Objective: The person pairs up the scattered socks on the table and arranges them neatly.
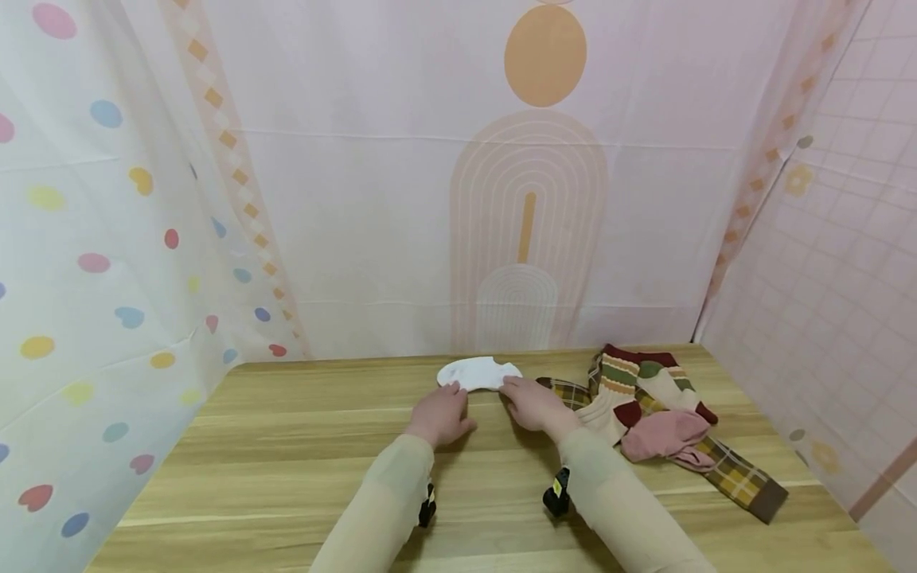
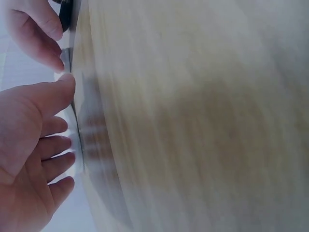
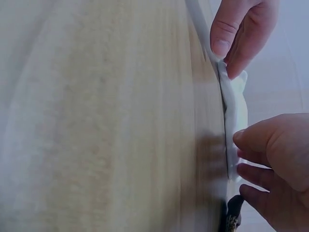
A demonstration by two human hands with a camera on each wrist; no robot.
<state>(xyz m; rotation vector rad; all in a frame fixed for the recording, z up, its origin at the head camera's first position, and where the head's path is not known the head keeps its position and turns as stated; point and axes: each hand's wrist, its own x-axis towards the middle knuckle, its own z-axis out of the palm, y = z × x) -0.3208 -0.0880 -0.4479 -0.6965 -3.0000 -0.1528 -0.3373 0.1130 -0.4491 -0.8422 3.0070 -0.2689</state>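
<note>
A white ankle sock (image 1: 478, 373) lies flattened near the table's back edge. My left hand (image 1: 440, 414) reaches to its near edge on the left, fingertips right at the fabric. In the left wrist view, the fingers (image 2: 59, 166) are loosely extended and spread a little. At the sock's right end is my right hand (image 1: 536, 404), its fingertips over the near edge. The right wrist view shows the right thumb (image 3: 253, 138) beside the white sock (image 3: 235, 113), with the fingers slightly bent.
Several socks lie piled to the right: a striped cream one (image 1: 614, 390), a pink one (image 1: 666, 436) and a plaid one (image 1: 741, 477). Patterned cloth (image 1: 358, 199) hangs behind the wooden table (image 1: 286, 446) and at both sides.
</note>
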